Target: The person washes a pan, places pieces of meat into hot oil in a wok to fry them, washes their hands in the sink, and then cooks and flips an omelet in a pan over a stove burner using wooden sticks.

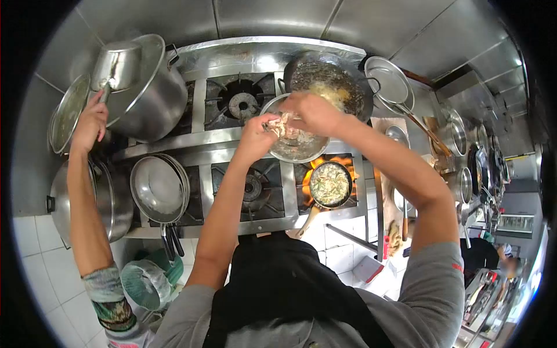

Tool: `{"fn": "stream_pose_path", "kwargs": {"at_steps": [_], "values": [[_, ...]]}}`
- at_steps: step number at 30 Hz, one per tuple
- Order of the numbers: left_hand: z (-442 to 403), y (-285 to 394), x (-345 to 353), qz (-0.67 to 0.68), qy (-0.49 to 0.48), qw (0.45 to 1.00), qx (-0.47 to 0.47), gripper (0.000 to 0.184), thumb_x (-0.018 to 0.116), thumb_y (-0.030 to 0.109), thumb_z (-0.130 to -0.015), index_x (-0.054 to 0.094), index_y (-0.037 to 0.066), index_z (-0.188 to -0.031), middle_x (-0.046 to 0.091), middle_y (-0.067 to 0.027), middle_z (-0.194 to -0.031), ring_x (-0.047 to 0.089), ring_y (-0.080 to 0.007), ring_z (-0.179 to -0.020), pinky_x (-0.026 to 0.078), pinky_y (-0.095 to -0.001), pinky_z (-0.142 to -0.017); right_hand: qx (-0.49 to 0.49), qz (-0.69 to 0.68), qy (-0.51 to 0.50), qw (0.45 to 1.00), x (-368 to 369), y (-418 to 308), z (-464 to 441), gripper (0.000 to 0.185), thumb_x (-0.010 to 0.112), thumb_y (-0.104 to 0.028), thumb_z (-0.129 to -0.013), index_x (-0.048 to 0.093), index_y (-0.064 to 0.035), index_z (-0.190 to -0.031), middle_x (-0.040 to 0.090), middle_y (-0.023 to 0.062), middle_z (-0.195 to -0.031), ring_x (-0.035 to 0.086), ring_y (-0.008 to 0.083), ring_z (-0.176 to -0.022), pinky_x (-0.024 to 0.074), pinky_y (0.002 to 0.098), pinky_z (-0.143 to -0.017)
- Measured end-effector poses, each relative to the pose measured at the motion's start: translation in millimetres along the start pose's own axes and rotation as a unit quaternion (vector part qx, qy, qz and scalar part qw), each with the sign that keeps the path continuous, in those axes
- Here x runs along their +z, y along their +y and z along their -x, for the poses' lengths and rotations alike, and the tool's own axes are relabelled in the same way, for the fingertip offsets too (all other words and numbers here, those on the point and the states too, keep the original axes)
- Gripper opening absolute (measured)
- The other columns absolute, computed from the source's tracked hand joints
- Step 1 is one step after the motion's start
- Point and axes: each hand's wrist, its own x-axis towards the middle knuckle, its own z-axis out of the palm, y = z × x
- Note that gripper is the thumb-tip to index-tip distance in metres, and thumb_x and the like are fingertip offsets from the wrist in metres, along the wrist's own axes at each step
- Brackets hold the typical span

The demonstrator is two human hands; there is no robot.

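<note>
My left hand (pixel 257 138) is closed around a clump of pinkish, pale-coated food pieces (pixel 283 126) that look like raw meat. It is over a metal bowl (pixel 296 149) with a pale, wet coating inside. My right hand (pixel 313 113) is bent over the bowl's far side, close to the clump, fingers curled down. Its fingertips are partly hidden, so what they pinch cannot be made out. Just behind the bowl a dark wok (pixel 364 104) holds bubbling oil with yellowish food (pixel 329 93) frying in it. Below the bowl, a small pan (pixel 331 184) of chopped food sits over orange flames.
At left, another person's hand (pixel 90 123) grips a metal pot (pixel 118 65) by its handle above a large stockpot (pixel 152 101). Stacked pans (pixel 156 188) lie on the front left burner. Strainers (pixel 389 81) and a ladle (pixel 397 134) are at right. Flames rise around the small pan.
</note>
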Motion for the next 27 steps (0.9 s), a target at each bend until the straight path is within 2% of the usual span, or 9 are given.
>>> {"fn": "stream_pose_path", "kwargs": {"at_steps": [5, 8, 11, 12, 16, 18, 20, 23, 27], "values": [[-8.2, -11.2, 4.2, -0.104, 0.037, 0.994, -0.026, 0.027, 0.068, 0.001, -0.080, 0.072, -0.002, -0.107, 0.072, -0.0041, -0.090, 0.063, -0.0088, -0.079, 0.050, -0.0258, -0.069, 0.045, -0.038, -0.037, 0.998, -5.6, 6.9, -0.6, 0.030, 0.077, -0.012, -0.075, 0.069, -0.0016, -0.102, 0.071, 0.0199, -0.095, 0.068, 0.0393, -0.088, 0.0545, 0.0434, -0.077], [-4.8, -4.8, 7.7, -0.124, 0.070, 0.990, -0.007, 0.022, 0.069, 0.004, -0.080, 0.074, -0.004, -0.100, 0.074, -0.0094, -0.088, 0.065, -0.0106, -0.080, 0.051, -0.0269, -0.070, 0.044, -0.072, 0.010, 0.996, -39.1, 9.4, 0.8, 0.027, 0.078, -0.012, -0.077, 0.069, -0.0004, -0.100, 0.070, 0.0136, -0.082, 0.067, 0.0248, -0.073, 0.0530, 0.0374, -0.068], [-2.1, 4.6, 2.4, -0.063, 0.040, 0.992, -0.102, 0.033, 0.074, 0.007, -0.081, 0.072, -0.005, -0.112, 0.075, -0.0114, -0.098, 0.066, -0.0117, -0.087, 0.053, -0.0282, -0.076, 0.169, -0.173, -0.032, 0.970, -86.4, -2.9, -7.8, 0.021, 0.076, -0.011, -0.083, 0.068, -0.0003, -0.099, 0.067, 0.0040, -0.076, 0.058, 0.0089, -0.067, 0.0488, 0.0286, -0.059], [-2.4, 1.3, 3.8, -0.024, 0.043, 0.997, -0.066, 0.040, 0.078, 0.012, -0.080, 0.070, -0.006, -0.115, 0.075, -0.0112, -0.096, 0.067, -0.0122, -0.085, 0.053, -0.0284, -0.076, 0.166, -0.196, -0.043, 0.965, -95.2, 2.0, -10.9, 0.016, 0.074, -0.011, -0.086, 0.068, -0.0013, -0.098, 0.065, 0.0013, -0.076, 0.057, 0.0056, -0.067, 0.0470, 0.0252, -0.057], [-15.2, 6.5, 4.2, 0.020, 0.062, 0.997, 0.050, 0.066, 0.087, 0.023, -0.076, 0.062, -0.009, -0.128, 0.075, -0.0112, -0.096, 0.068, -0.0139, -0.084, 0.053, -0.0286, -0.078, 0.190, -0.247, -0.058, 0.948, -95.4, -2.6, -20.5, 0.015, 0.073, -0.012, -0.087, 0.068, -0.0014, -0.097, 0.065, 0.0017, -0.077, 0.058, 0.0071, -0.070, 0.0486, 0.0268, -0.060], [-17.2, 26.4, 10.5, 0.021, 0.067, 0.997, 0.020, 0.063, 0.089, 0.029, -0.074, 0.068, -0.005, -0.122, 0.076, -0.0130, -0.095, 0.069, -0.0167, -0.082, 0.053, -0.0322, -0.079, 0.147, -0.188, -0.057, 0.969, -66.9, 8.3, -25.1, 0.024, 0.076, -0.017, -0.083, 0.070, 0.0005, -0.099, 0.070, 0.0108, -0.082, 0.066, 0.0165, -0.074, 0.0530, 0.0322, -0.067], [-28.0, 28.5, 12.9, 0.017, 0.057, 0.998, 0.014, 0.049, 0.085, 0.028, -0.077, 0.072, -0.001, -0.114, 0.075, -0.0150, -0.089, 0.069, -0.0198, -0.078, 0.053, -0.0349, -0.076, 0.133, -0.136, -0.048, 0.981, -49.8, 4.3, -29.8, 0.030, 0.077, -0.022, -0.081, 0.072, 0.0012, -0.100, 0.072, 0.0178, -0.086, 0.071, 0.0261, -0.078, 0.0555, 0.0363, -0.073], [-35.0, 28.1, 9.7, -0.073, 0.087, 0.993, -0.006, 0.023, 0.068, 0.017, -0.083, 0.075, 0.002, -0.099, 0.070, -0.0186, -0.077, 0.068, -0.0267, -0.070, 0.051, -0.0380, -0.069, 0.096, -0.055, -0.041, 0.993, -56.6, -6.3, -38.2, 0.029, 0.076, -0.022, -0.082, 0.072, 0.0010, -0.099, 0.072, 0.0182, -0.087, 0.071, 0.0279, -0.077, 0.0552, 0.0368, -0.074], [-39.7, -1.7, 11.9, -0.025, 0.093, 0.995, -0.005, 0.028, 0.058, 0.004, -0.079, 0.076, 0.002, -0.101, 0.071, -0.0158, -0.076, 0.068, -0.0213, -0.067, 0.051, -0.0353, -0.064, 0.197, -0.214, -0.063, 0.955, -87.8, 15.8, -44.3, 0.019, 0.071, -0.018, -0.090, 0.070, -0.0007, -0.098, 0.071, 0.0031, -0.083, 0.064, 0.0105, -0.073, 0.0518, 0.0274, -0.064]]}}
